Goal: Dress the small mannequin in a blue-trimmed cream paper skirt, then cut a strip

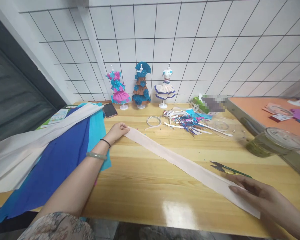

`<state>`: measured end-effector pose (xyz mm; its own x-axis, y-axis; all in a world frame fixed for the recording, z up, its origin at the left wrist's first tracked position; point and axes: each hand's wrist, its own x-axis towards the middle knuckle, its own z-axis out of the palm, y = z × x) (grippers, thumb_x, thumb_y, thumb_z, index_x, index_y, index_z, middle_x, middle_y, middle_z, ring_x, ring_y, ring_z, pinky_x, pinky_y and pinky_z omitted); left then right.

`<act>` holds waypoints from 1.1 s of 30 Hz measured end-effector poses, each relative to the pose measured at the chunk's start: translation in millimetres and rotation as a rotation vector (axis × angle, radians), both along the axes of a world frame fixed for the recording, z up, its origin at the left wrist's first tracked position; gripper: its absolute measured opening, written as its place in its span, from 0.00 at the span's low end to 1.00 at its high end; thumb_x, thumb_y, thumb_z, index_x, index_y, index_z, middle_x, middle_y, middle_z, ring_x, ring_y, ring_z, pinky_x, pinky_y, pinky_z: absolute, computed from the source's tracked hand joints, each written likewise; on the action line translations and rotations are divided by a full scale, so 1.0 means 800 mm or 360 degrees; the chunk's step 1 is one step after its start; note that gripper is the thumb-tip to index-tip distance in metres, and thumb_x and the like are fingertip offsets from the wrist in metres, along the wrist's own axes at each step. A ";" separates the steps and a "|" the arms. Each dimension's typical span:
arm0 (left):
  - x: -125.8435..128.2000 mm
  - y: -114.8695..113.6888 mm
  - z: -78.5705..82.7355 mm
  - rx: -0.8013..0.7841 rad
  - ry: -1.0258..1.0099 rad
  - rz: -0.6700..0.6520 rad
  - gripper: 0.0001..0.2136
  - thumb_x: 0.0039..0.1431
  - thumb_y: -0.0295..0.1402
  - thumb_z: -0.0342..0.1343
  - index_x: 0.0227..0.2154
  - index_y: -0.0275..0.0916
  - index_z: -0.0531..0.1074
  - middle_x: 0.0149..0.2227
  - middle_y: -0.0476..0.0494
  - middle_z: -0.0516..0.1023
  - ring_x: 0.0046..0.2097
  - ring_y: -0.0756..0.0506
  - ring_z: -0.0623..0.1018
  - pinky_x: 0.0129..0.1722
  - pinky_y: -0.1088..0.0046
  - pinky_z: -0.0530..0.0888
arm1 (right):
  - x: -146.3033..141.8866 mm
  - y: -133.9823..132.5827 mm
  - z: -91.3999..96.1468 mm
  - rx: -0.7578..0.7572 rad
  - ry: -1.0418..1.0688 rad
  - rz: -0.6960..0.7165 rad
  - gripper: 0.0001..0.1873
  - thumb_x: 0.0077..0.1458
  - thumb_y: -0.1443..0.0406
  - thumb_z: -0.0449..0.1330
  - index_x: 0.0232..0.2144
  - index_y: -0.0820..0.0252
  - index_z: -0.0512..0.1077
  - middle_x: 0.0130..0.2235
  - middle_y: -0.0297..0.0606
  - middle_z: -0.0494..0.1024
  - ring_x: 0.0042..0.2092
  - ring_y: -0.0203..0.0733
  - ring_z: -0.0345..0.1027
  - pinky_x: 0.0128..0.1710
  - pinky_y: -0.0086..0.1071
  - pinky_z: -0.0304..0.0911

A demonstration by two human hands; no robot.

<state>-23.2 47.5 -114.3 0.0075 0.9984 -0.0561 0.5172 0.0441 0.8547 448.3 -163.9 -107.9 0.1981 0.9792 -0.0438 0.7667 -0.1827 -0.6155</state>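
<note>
A long pale cream strip of crepe paper (173, 156) stretches diagonally over the wooden table. My left hand (118, 132) pinches its far left end between thumb and fingers. Near the strip's other end, my right hand (256, 191) lies over it with the thumb on top and the fingers behind; the end of the strip hangs past the hand. Thread snips (231, 169) with a dark green handle lie just beyond my right hand. Beside my left forearm are crepe paper sheets: cream (40, 136), dark blue (62, 153) and turquoise (98, 130).
Three mini dress forms in paper dresses, pink (121, 95), teal-brown (141, 83) and cream (165, 90), stand along the tiled wall. A phone (110, 110), a tape roll (153, 121) and a scrap pile (190, 120) lie before them. A round clear container (262, 143) stands right.
</note>
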 end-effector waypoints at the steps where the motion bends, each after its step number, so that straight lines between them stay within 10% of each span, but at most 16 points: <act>1: -0.002 -0.005 0.003 0.0015 -0.0083 -0.0001 0.17 0.45 0.41 0.62 0.34 0.35 0.67 0.27 0.50 0.72 0.32 0.49 0.74 0.33 0.74 0.70 | 0.001 0.001 0.002 -0.0104 0.0098 -0.0019 0.24 0.42 0.48 0.59 0.38 0.53 0.79 0.39 0.35 0.82 0.38 0.50 0.76 0.32 0.31 0.72; 5: -0.015 -0.031 0.019 0.0022 -0.0310 -0.0013 0.26 0.36 0.43 0.66 0.38 0.37 0.66 0.23 0.55 0.69 0.30 0.50 0.74 0.33 0.74 0.69 | 0.007 0.011 0.014 -0.0374 0.0410 -0.0197 0.27 0.40 0.49 0.63 0.42 0.55 0.77 0.42 0.37 0.80 0.42 0.51 0.74 0.34 0.29 0.71; 13: -0.048 -0.075 0.030 -0.0020 -0.0434 0.0031 0.28 0.38 0.43 0.65 0.44 0.39 0.68 0.25 0.53 0.71 0.30 0.49 0.72 0.32 0.75 0.68 | -0.001 0.051 0.040 -0.0122 0.0689 -0.0268 0.24 0.43 0.55 0.65 0.43 0.58 0.75 0.37 0.41 0.80 0.37 0.45 0.73 0.32 0.27 0.67; 23: -0.041 -0.102 0.017 -0.0056 -0.0235 0.0088 0.29 0.36 0.47 0.62 0.43 0.37 0.68 0.26 0.50 0.73 0.29 0.47 0.74 0.29 0.72 0.70 | 0.018 0.099 0.016 0.0040 0.0815 -0.0194 0.29 0.46 0.57 0.63 0.50 0.61 0.68 0.35 0.41 0.79 0.32 0.42 0.72 0.31 0.30 0.68; 33: -0.038 -0.110 -0.001 0.0342 0.0918 -0.0234 0.19 0.57 0.39 0.45 0.49 0.38 0.68 0.46 0.40 0.76 0.44 0.40 0.76 0.45 0.64 0.71 | 0.027 0.115 -0.015 0.0235 0.0141 -0.0131 0.30 0.49 0.52 0.57 0.49 0.66 0.68 0.38 0.45 0.79 0.28 0.39 0.69 0.26 0.32 0.66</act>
